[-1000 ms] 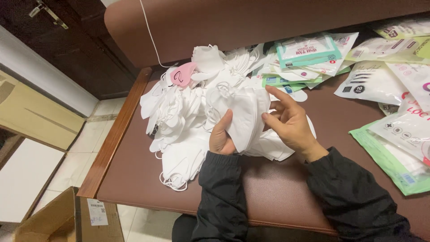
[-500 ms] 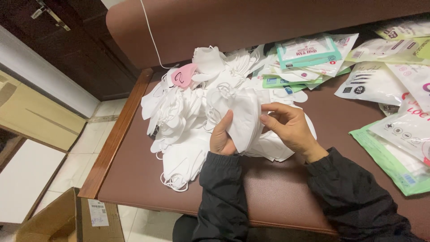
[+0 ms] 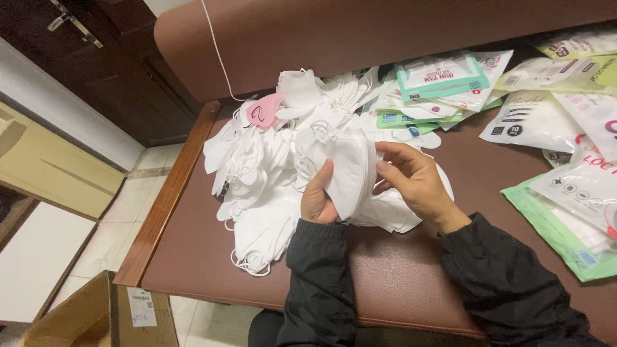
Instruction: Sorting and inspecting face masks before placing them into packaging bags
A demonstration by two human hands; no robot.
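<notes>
Head view: you look down at both of your hands over a brown padded bench.
Left hand (image 3: 317, 200): yours rises from a black sleeve, palm turned toward you, thumb pressed up against the near face of a folded white mask (image 3: 347, 172); it is gripping the mask.
Right hand (image 3: 414, 181): yours comes in from the right, wrist bent, fingertips (image 3: 384, 168) curled and pinching the mask's right edge; it too is closed on the mask.
Mask position: it stands upright between your two hands, just above your left thumb and just left of your right fingertips.
Hidden parts: your left fingers are behind the mask, so you cannot see them. Your right sleeve is cut off at the lower edge. The mask's ear loops are hard to pick out against the whiteness behind.
Mask pile (image 3: 270, 173): soft white folded masks with thin elastic loops, heaped beyond and to the left of your left hand, touching the held mask.
Pink mask (image 3: 263, 110): lies on the pile, well beyond your fingers.
Packets (image 3: 565, 154): flat glossy plastic pouches, white, teal and green, spread right of your right hand.
Bench (image 3: 212, 257): smooth brown leather-like top with a wooden edge.
Cardboard box (image 3: 96, 318): on the tiled floor, lower left.
</notes>
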